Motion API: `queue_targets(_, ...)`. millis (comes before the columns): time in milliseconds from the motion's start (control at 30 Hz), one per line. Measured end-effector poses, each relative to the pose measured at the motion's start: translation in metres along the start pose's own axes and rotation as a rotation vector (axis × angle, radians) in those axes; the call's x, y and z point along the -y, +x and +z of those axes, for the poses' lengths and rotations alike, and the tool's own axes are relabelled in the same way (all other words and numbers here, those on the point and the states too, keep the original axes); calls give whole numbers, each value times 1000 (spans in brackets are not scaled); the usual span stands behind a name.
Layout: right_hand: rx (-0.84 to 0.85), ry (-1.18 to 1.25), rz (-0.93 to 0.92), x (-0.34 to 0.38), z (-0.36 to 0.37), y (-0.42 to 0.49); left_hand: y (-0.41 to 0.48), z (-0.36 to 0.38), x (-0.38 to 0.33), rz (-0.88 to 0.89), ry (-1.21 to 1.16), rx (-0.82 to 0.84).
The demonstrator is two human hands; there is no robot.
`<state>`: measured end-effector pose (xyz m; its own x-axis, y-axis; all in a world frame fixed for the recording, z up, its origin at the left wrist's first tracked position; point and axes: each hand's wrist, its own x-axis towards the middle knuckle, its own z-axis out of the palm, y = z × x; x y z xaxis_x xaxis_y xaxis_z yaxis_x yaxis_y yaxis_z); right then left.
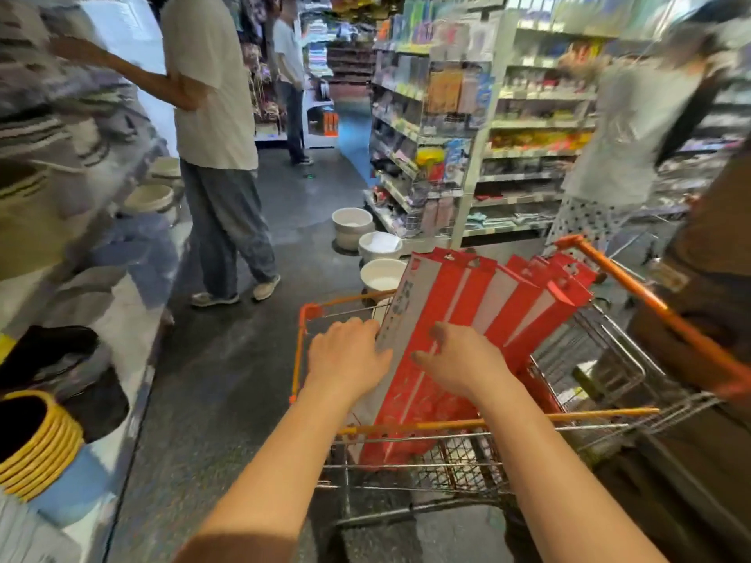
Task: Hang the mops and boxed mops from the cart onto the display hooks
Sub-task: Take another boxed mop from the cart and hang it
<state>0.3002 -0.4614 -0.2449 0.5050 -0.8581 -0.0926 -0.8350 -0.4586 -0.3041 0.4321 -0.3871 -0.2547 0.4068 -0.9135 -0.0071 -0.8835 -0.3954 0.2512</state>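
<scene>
Several long red-and-white mop boxes (459,310) stand tilted in an orange-framed wire cart (504,422) in front of me. My left hand (345,355) lies at the left edge of the nearest box, fingers curled over its white side. My right hand (459,359) is spread over the red face of the same box, fingers bent and touching it. Both forearms reach over the cart's near orange bar. Hang tabs with holes show at the boxes' far upper ends.
A person in a white shirt (211,83) stands in the aisle at left, another (288,58) further back, and one (634,128) by the shelves (528,156) at right. White buckets (378,274) sit on the floor beyond the cart. Baskets (36,444) lie at left.
</scene>
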Motion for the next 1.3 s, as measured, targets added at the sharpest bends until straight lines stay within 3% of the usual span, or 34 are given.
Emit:
queue_targets(367,46,-6,-3,-85,-9,100,106,38,-65,-31,44,13)
queue_targets(633,44,63,4,-105,3,165,173,55,-66,-107,-24,-26)
queue_targets(833,24,131,132,-102,38,205,229,81,-38,-150,-106,-61)
queue_targets(1000,-15,169,281,-91,62,240,285,111,-19,-77,-223,-53)
queue_targets(1300,-127,259,542,-76,99,283,360,173,-1,27,-454,69)
